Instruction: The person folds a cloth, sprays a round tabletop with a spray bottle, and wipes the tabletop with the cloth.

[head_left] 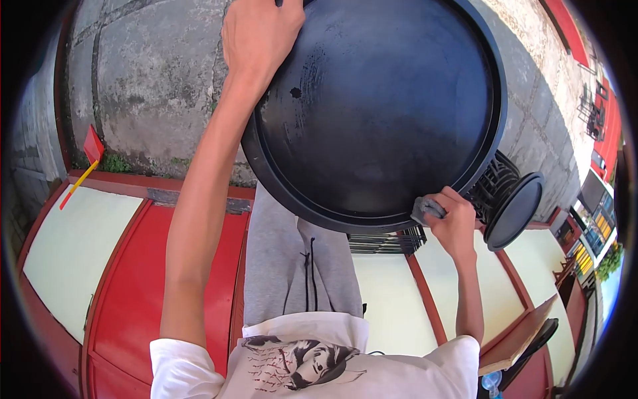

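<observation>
A large round black tabletop (379, 126) with a raised rim fills the upper middle of the head view. Wet-looking streaks and a small dark spot mark its left side. My left hand (260, 33) is at the far left part of the rim, its fingers curled over the edge and partly cut off by the frame. At the near right rim, my right hand (452, 216) is closed on a crumpled grey cloth (428, 209), pressed against the rim. Whatever holds the tabletop up is mostly hidden beneath it.
Right of the tabletop is a smaller round black top (515, 211) on a slatted black base (493, 176). Dark slats (389, 241) show below the rim. A red dustpan (93, 145) with a yellow handle lies left, near red doors (166, 286). Concrete floor (153, 86) lies beyond.
</observation>
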Tool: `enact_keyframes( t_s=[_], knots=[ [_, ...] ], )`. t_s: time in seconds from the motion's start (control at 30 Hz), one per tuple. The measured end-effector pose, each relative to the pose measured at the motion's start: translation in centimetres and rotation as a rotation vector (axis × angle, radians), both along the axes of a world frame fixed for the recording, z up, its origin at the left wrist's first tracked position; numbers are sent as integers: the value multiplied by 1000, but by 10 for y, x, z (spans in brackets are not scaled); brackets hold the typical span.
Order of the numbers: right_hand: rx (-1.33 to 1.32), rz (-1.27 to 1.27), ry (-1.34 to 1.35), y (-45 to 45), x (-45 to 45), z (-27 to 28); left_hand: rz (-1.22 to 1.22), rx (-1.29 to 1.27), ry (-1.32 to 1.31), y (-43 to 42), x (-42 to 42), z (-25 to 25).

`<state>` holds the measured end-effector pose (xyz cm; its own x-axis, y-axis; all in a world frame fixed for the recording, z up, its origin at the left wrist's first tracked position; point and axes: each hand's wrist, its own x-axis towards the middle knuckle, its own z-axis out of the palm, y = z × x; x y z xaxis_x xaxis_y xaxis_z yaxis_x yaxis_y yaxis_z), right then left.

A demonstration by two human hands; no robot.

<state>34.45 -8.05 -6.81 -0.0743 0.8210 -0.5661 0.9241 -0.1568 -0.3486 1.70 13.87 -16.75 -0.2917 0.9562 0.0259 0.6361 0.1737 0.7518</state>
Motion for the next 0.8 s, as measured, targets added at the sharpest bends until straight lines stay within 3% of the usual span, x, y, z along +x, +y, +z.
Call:
enact_keyframes(
  t_s=[0.03, 0.1, 0.13, 0.17, 0.27, 0.37, 0.6, 0.8],
  knots=[
    [-82, -196, -10, -10, -8, 1, 8, -31, -35, -1, 1, 5],
    [-109, -751, 239, -39, -40, -4, -66, -175, 54, 1, -10, 8],
    [-63, -844, 258, -53, -52, -12, -108, -243, 98, 4, -11, 9],
    [-44, -883, 173, -65, -63, -18, -39, -57, 44, 0, -4, 2],
    [76, -1043, 101, -77, -83, -21, -73, -176, 82, 2, -4, 11],
    [226, -1000, -19, -77, -78, -29, -69, -234, 117, 4, 0, 13],
    [293, -923, -207, -54, -32, -32, -103, -223, 180, 10, 4, 12],
    [354, -800, -177, 15, 36, -33, -130, -224, 192, 11, 5, 11]
  ],
)
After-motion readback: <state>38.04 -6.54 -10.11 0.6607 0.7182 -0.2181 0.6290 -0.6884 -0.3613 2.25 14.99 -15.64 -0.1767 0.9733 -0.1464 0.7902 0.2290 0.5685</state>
